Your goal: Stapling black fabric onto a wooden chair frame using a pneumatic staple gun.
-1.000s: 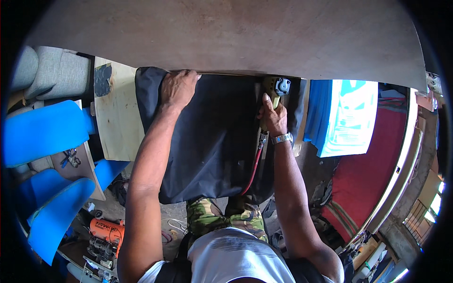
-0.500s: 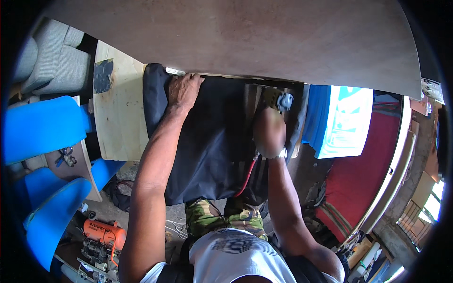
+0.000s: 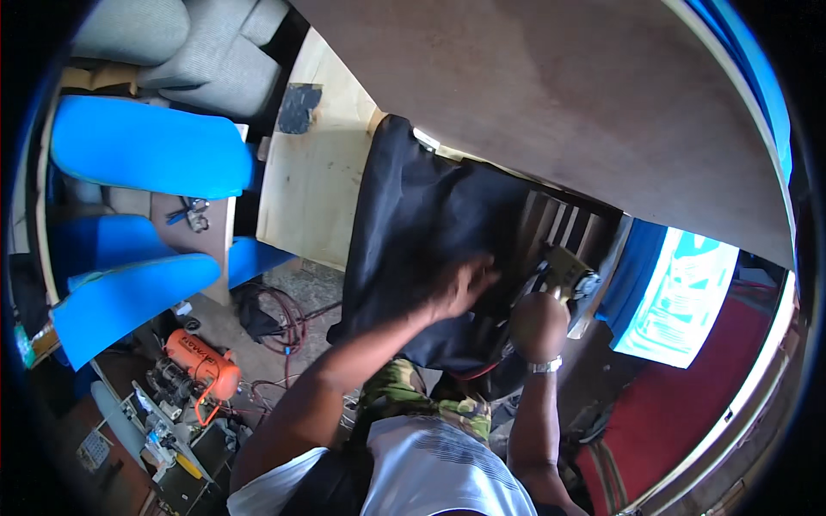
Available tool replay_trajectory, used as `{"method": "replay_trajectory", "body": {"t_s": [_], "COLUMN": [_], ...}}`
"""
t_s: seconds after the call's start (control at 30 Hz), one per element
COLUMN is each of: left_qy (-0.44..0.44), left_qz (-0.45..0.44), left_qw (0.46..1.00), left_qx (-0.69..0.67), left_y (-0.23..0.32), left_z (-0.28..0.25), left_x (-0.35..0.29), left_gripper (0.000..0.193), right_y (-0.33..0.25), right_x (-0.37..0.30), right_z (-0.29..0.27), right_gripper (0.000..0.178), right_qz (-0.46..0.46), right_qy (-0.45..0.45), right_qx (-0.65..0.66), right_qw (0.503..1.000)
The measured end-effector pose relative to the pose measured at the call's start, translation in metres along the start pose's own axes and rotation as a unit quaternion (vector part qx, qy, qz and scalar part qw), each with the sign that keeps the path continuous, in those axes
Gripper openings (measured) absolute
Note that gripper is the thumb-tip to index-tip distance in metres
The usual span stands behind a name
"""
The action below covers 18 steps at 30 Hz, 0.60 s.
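Black fabric part-draped; wooden frame slats still bare. Left hand spread flat on fabric. Right hand grip closed on staple gun.

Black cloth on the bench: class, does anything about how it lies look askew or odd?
Yes. The black cloth lies rumpled and skewed, leaving the wooden slats bare on the right, beside the stapler in the right hand.

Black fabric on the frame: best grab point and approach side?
Grip the black fabric by its loose lower edge near the left hand, coming from the person's side. It hangs slack there, off the wooden board, while the top tucks under the plywood panel and the right hand blocks the right.
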<state>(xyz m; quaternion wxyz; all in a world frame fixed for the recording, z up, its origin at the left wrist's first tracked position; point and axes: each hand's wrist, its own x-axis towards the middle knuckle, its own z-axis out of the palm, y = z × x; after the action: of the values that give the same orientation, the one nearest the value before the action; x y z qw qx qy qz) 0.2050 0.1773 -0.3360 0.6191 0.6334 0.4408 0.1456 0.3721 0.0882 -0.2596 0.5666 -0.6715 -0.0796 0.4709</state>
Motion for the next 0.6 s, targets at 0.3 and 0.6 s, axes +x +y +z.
{"method": "replay_trajectory", "body": {"t_s": [0.3, 0.6], "left_qy": [0.018, 0.001], "left_qz": [-0.229, -0.176], "left_qw": [0.964, 0.978], "left_qx": [-0.137, 0.113], "left_y": [-0.009, -0.087], "left_z": [0.029, 0.063], "left_x": [-0.208, -0.262], "left_gripper": [0.06, 0.039], "right_y": [0.021, 0.03], "right_x": [-0.126, -0.163], "right_z": [0.046, -0.044], "right_gripper": [0.08, 0.096], "right_qz": [0.047, -0.118], "right_qy": [-0.261, -0.354], "right_qx": [-0.076, -0.227], "right_qw": [0.961, 0.9]}}
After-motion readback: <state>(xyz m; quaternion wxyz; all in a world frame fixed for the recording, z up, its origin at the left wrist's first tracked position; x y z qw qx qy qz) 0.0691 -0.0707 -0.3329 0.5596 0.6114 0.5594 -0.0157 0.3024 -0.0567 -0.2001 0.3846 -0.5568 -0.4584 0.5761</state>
